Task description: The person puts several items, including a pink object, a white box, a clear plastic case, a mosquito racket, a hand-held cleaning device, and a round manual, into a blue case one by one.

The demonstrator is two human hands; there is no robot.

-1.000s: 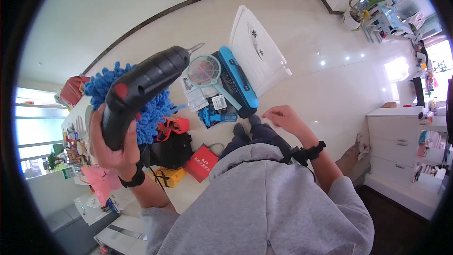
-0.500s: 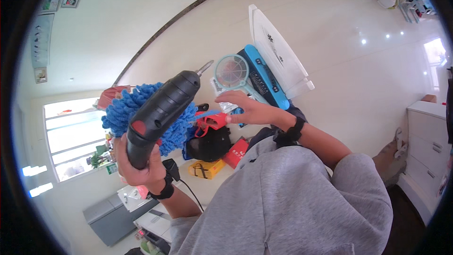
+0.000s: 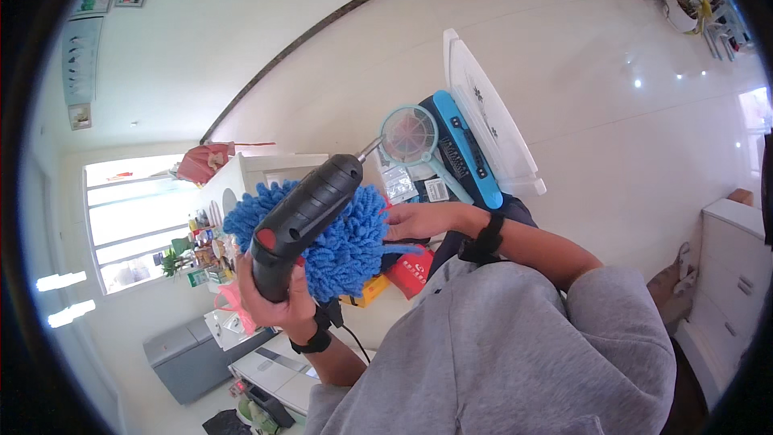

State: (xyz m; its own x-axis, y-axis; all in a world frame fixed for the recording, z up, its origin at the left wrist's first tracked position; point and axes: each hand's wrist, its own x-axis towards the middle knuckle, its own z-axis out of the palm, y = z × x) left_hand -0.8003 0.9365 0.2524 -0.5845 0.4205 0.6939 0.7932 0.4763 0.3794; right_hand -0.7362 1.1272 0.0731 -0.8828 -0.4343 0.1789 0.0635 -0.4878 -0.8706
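Observation:
A black pistol-shaped electric screwdriver [image 3: 318,201] with a metal bit is gripped in my left hand [image 3: 274,298], its bit pointing up and to the right. Right behind it is a fluffy blue chenille duster [image 3: 350,246] with a blue strap at its right side; what holds it up is hidden. My right hand [image 3: 431,219] reaches in from the right to the duster's edge. Its fingertips disappear behind the blue strands, so their grip does not show. Beyond the hands lies a pale blue mosquito racket [image 3: 409,135] with a round mesh head.
A long blue case [image 3: 465,149] lies beside a white plastic panel [image 3: 493,113]. Small clear packets [image 3: 398,185] are near the racket. Below the duster are a red package [image 3: 409,272] and a yellow box [image 3: 366,292]. A white drawer cabinet [image 3: 733,266] stands at the right.
My right hand, open and apart before, has moved to the duster's edge. The duster has shifted right and down with the screwdriver, covering the black and red things below.

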